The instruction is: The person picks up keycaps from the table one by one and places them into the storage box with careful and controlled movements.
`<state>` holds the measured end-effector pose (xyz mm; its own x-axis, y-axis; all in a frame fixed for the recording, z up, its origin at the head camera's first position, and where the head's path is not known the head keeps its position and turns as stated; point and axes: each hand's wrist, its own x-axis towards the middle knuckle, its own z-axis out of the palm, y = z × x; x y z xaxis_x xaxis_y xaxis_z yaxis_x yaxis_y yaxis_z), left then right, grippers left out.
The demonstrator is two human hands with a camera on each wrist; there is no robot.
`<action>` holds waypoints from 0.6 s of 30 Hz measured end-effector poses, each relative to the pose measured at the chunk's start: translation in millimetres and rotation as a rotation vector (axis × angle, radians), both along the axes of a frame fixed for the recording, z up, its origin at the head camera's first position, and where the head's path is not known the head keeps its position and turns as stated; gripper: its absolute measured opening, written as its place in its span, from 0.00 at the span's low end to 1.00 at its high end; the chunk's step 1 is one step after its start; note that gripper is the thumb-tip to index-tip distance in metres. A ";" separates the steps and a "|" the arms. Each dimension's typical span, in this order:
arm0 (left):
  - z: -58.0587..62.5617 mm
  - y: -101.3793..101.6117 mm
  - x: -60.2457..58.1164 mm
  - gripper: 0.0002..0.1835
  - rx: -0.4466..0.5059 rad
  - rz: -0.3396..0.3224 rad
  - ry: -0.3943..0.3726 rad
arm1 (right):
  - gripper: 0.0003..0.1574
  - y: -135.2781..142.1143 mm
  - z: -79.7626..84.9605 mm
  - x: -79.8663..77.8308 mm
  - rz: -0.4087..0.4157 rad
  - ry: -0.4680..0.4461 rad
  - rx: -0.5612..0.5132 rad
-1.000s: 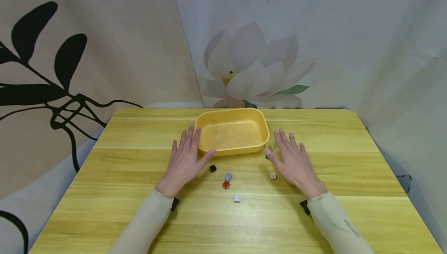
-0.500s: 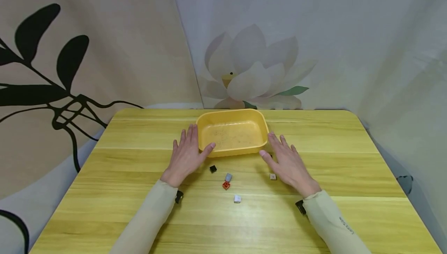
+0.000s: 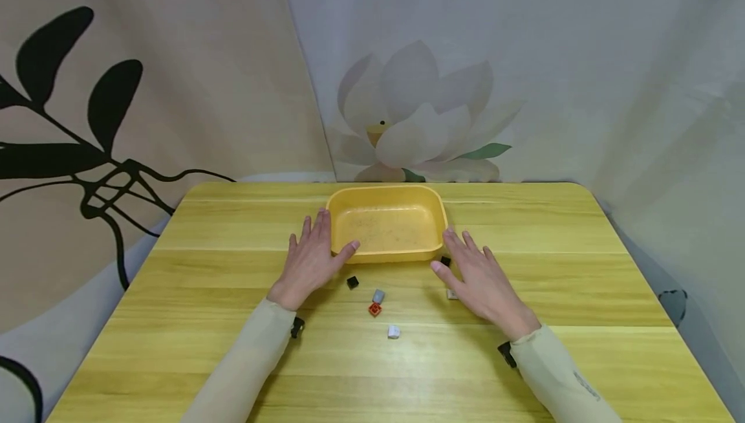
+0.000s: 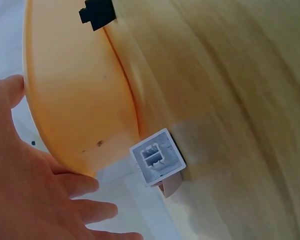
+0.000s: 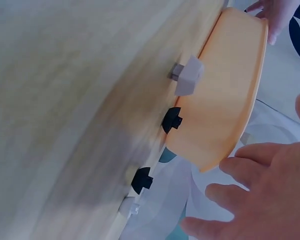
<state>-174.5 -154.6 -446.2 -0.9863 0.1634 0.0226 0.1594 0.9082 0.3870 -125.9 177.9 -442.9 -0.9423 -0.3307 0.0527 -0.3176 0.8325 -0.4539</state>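
Note:
A yellow plastic tray (image 3: 387, 257) stands toward the back of the table. My left hand (image 3: 308, 268) lies along its left end with straight fingers, the thumb reaching over the front rim. On the opposite side, the fingertips of my right hand (image 3: 485, 281) meet the right end of the tray, thumb spread. Beside that thumb lies a small black block (image 3: 445, 260), and a pale block (image 3: 451, 294) is partly covered by the hand. In the left wrist view a white square block (image 4: 160, 157) shows a hollow underside like a keycap's.
In front of the tray lie another black block (image 3: 352, 282), a grey block (image 3: 378, 296) close to a red block (image 3: 375, 309), and a white block (image 3: 394, 332) nearer the front. A printed curtain (image 3: 431, 54) hangs behind the wooden table (image 3: 233, 293).
My right hand has come left against the tray's end, uncovering the black block by its thumb. The left hand has shifted slightly, and the tray sits a little nearer to me.

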 end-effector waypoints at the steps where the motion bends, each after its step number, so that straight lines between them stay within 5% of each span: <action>1: -0.5 0.0 0.2 0.57 0.001 -0.002 0.000 | 0.52 0.9 0.2 0.9 0.000 -0.001 0.004; 18: -0.4 -1.7 5.2 0.58 -0.011 -0.037 0.028 | 0.51 50.0 3.0 -8.1 -0.038 0.010 0.092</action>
<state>-169.2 -156.3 -446.6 -0.9786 0.2003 0.0476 0.2035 0.9056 0.3720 -133.9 227.9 -439.9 -0.9537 -0.2989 0.0332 -0.2893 0.8819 -0.3723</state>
